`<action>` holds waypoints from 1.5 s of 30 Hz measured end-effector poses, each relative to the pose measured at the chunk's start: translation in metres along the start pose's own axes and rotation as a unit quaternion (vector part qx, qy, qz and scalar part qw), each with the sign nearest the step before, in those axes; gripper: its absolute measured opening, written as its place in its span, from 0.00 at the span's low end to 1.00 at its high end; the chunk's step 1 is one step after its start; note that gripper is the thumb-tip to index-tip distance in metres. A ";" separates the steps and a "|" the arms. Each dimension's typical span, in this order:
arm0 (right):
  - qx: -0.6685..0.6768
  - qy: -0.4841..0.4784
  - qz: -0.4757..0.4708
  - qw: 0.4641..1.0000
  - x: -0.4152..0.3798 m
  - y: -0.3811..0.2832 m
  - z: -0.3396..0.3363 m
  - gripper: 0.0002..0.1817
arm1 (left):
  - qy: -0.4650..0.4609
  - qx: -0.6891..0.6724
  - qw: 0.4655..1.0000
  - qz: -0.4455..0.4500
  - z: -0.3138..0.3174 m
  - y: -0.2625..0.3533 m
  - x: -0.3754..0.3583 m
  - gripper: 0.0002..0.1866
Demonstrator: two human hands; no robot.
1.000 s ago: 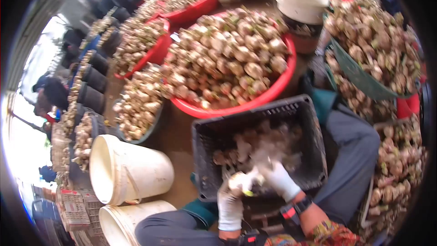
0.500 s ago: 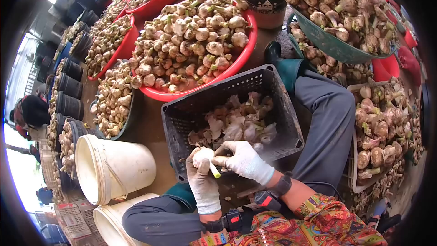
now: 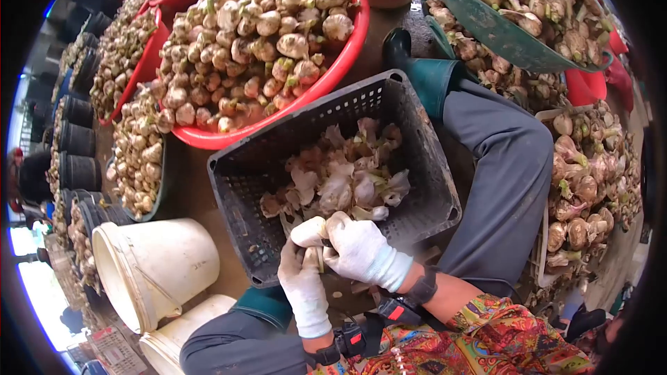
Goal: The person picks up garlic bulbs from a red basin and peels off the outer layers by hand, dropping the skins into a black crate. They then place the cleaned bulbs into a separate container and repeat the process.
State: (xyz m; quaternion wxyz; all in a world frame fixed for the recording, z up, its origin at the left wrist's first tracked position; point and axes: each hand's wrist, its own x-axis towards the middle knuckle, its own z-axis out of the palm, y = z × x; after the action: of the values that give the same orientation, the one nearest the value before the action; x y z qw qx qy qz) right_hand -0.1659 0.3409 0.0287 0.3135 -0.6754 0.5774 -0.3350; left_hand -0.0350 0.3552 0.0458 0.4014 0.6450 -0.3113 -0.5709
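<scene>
White-gloved both sides. Grips pale garlic bulb (image 3: 308, 232) in left hand (image 3: 302, 279), curled round its near side. Rests right hand (image 3: 365, 246), half closed, against its right side; can't tell if pinching bulb, pinching dark sliver (image 3: 326, 242) between, or only touching. Holds bulb over black crate (image 3: 425, 156), just inside near edge, closer to near left corner than near right. Inside crate: loose papery skins (image 3: 340, 184), heaped from middle toward near edge. Off left edge: white bucket (image 3: 177, 257). Past far edge: red tub (image 3: 358, 35) piled with unpeeled garlic (image 3: 250, 48). Along right edge: grey-trousered bent leg (image 3: 493, 142). Beyond far right corner: green tub (image 3: 514, 36), also loaded.
</scene>
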 end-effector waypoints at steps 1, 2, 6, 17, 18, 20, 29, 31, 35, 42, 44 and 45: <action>-0.003 -0.008 -0.004 1.000 0.000 0.003 0.004 0.14 | 0.015 0.050 0.999 0.013 0.002 -0.001 0.000 0.22; -0.005 -0.015 -0.006 1.000 0.000 0.003 0.007 0.14 | 0.019 0.045 0.999 0.011 0.001 -0.008 -0.001 0.22; -0.025 -0.059 -0.012 0.998 -0.002 -0.001 0.016 0.14 | 0.087 -0.030 0.993 0.078 -0.007 -0.035 0.000 0.24; 0.206 0.017 0.191 0.960 0.019 0.022 -0.002 0.14 | -0.176 -0.326 0.929 -0.028 -0.043 -0.009 -0.013 0.25; 0.268 -0.022 0.157 0.950 0.008 0.006 -0.009 0.15 | -0.179 -0.326 0.928 -0.023 -0.039 -0.007 -0.014 0.25; 0.194 -0.032 0.094 0.976 -0.002 -0.024 -0.017 0.14 | -0.118 -0.274 0.954 -0.005 -0.027 -0.004 -0.016 0.24; 0.107 0.063 0.087 0.988 0.004 -0.005 0.001 0.10 | -0.107 -0.301 0.944 -0.083 -0.007 -0.016 -0.007 0.17; 0.097 0.078 0.090 0.988 0.010 0.002 0.005 0.10 | -0.109 -0.292 0.945 -0.098 -0.002 -0.018 -0.004 0.17; 0.140 0.059 0.050 0.987 0.011 -0.001 -0.003 0.08 | 0.035 -0.155 0.987 -0.016 0.011 -0.018 0.003 0.19; 0.132 0.167 0.250 0.944 0.037 0.060 0.001 0.11 | -0.085 -0.267 0.959 -0.032 -0.024 -0.022 0.004 0.21; 0.195 0.061 0.273 0.940 0.024 0.028 -0.026 0.16 | -0.107 -0.299 0.948 -0.030 -0.030 -0.022 0.003 0.23; 0.249 0.041 0.245 0.936 0.014 0.023 -0.024 0.21 | -0.117 -0.334 0.935 -0.035 -0.032 -0.025 0.004 0.21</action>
State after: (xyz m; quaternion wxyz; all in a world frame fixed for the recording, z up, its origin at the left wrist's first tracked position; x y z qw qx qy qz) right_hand -0.1967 0.3233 0.0255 0.5202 -0.3989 0.6355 -0.4080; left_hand -0.0039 0.3689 0.0231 0.5345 0.4129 -0.1247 -0.7268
